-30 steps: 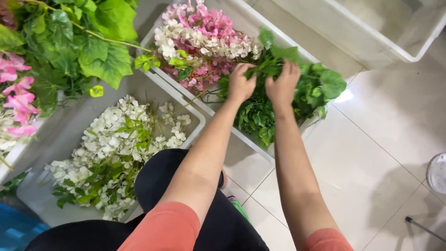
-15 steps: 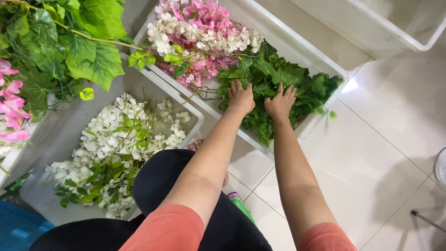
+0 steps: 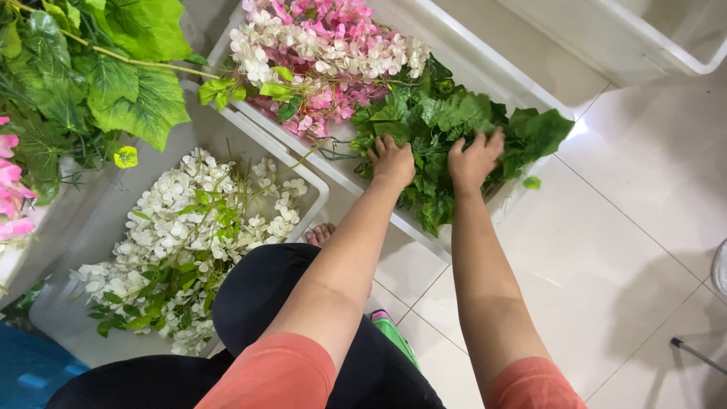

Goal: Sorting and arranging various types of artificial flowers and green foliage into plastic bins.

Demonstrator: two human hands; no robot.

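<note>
Pressing down into a heap of dark green artificial leaves [image 3: 447, 129], both hands are seen from above at the near end of a long white plastic bin [image 3: 454, 53] that stands on the pale tiled floor [image 3: 606, 250]. The left hand [image 3: 391, 160] is laid palm-down with fingers curled into the foliage; whether a stem is gripped cannot be told. The right hand [image 3: 474, 159] is spread flat and wide on the leaves, nothing closed in it. Both arms are held straight, apparently so the springy foliage is packed below the rim. Pink and cream artificial blossoms [image 3: 333, 53] are kept at the far end of the same bin, touching the leaves, seemingly sorted by kind. White artificial flower garlands [image 3: 189, 235] are held in a separate grey-white bin [image 3: 318, 189] just beside. Large green vine leaves [image 3: 129, 83] hang over at upper left. A bare foot [image 3: 322, 233] is seen between the bins.
</note>
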